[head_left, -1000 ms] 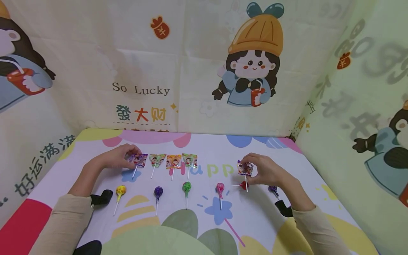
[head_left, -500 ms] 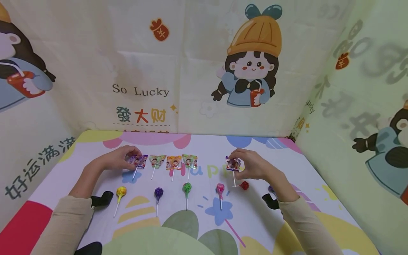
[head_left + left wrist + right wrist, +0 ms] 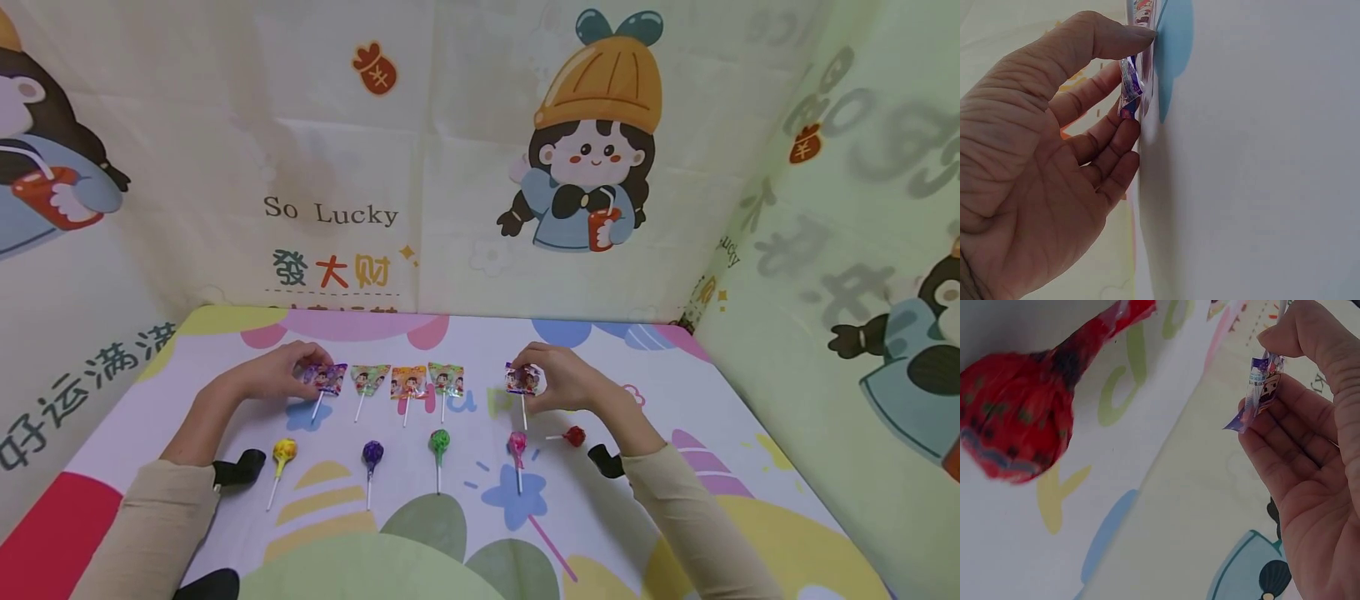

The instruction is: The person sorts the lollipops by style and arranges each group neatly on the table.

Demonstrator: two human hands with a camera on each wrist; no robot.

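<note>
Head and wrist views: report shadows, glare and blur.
Head view: soft, dim light, a diffuse shadow on the tabletop beside the right sleeve; left wrist view: a shadow band next to the left hand, faint glints on the purple wrapper; right wrist view: the near red lollipop looks blurred, the right hand crisper.

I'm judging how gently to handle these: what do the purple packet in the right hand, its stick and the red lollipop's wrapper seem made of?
Purple packet: likely thin printed plastic film, glossy, given its bright highlights and creased edges.
White stick: looks smooth, plain white; paper or plastic, can't tell.
Red wrapper: probably thin film or foil, faintly shiny, judging by its gathered neck.
</note>
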